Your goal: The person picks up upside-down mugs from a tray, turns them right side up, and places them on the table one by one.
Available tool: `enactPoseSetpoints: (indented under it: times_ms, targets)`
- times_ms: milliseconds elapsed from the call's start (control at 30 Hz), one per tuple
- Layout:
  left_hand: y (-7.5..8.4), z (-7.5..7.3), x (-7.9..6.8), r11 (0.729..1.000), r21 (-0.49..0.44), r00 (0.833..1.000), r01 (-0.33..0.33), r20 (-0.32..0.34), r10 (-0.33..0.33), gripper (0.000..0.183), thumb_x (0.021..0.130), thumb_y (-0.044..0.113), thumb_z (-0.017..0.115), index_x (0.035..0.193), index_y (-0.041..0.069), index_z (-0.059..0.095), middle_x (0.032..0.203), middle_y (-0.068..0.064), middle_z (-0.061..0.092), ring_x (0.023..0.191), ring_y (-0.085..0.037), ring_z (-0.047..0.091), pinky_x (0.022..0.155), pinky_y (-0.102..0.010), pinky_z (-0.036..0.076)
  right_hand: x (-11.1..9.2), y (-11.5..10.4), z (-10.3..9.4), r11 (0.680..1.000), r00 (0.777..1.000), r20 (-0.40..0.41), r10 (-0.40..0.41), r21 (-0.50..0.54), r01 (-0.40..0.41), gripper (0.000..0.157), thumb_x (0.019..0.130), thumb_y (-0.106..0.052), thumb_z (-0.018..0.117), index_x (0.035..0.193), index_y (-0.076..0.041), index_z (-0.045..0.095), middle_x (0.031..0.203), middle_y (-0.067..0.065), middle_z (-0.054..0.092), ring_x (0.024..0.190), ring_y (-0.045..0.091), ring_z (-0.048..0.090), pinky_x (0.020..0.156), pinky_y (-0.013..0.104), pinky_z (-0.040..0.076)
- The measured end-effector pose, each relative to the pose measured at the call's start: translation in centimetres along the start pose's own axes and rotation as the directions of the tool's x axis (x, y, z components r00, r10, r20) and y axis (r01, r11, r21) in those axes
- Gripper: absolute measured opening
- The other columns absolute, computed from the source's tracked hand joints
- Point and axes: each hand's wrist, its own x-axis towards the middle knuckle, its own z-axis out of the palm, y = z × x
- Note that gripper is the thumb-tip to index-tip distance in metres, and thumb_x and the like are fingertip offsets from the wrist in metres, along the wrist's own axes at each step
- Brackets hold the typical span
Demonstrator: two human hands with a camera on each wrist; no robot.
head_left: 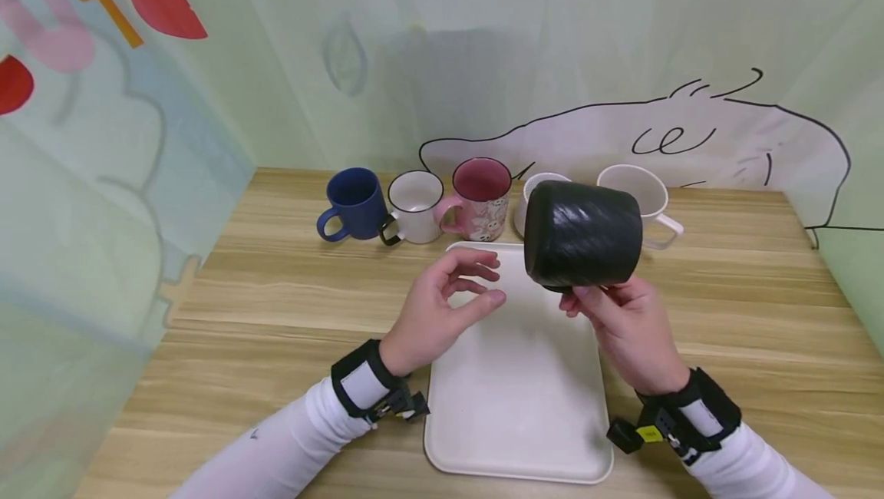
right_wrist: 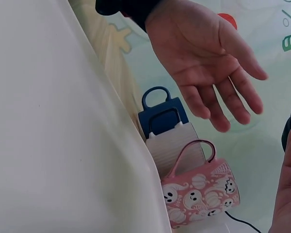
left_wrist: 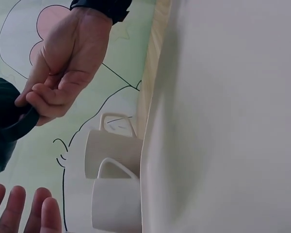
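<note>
My right hand (head_left: 635,338) pinches the handle of a dark mug (head_left: 583,234), which is tipped on its side in the air over the tray's far right part. The left wrist view shows the fingers curled at the mug's handle (left_wrist: 24,125). To the left of the mug is my left hand (head_left: 442,311), above the tray with its fingers spread and nothing in its grasp. The right wrist view shows the palm of this left hand (right_wrist: 203,58) facing the camera. Beneath both hands lies a white rectangular tray (head_left: 518,407) on the wooden table.
Along the table's back stand a blue mug (head_left: 361,207), a white mug with black handle (head_left: 417,215), a pink patterned mug (head_left: 489,219), a white mug (head_left: 522,211) partly hidden by the dark mug, and another white mug (head_left: 652,199). A printed curtain (head_left: 449,61) hangs behind them.
</note>
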Motion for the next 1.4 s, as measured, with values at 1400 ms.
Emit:
enactPoseSetpoints:
  times_ms: [1400]
  targets:
    - [0.0, -9.7, -3.2, 0.621, 0.768, 0.984, -0.157, 0.066, 0.167, 0.068, 0.086, 0.042, 0.074, 0.141, 0.007, 0.054, 0.146, -0.009, 0.046, 0.133, -0.026, 0.042, 0.107, -0.046, 0.036, 0.1, -6.3, -12.0, 0.968, 0.906, -0.362, -0.219, -0.2, 0.153, 0.034, 0.094, 0.01, 0.057, 0.126, 0.023, 0.052, 0.113, 0.024, 0.066, 0.08, 0.025, 0.066, 0.08, 0.028, 0.056]
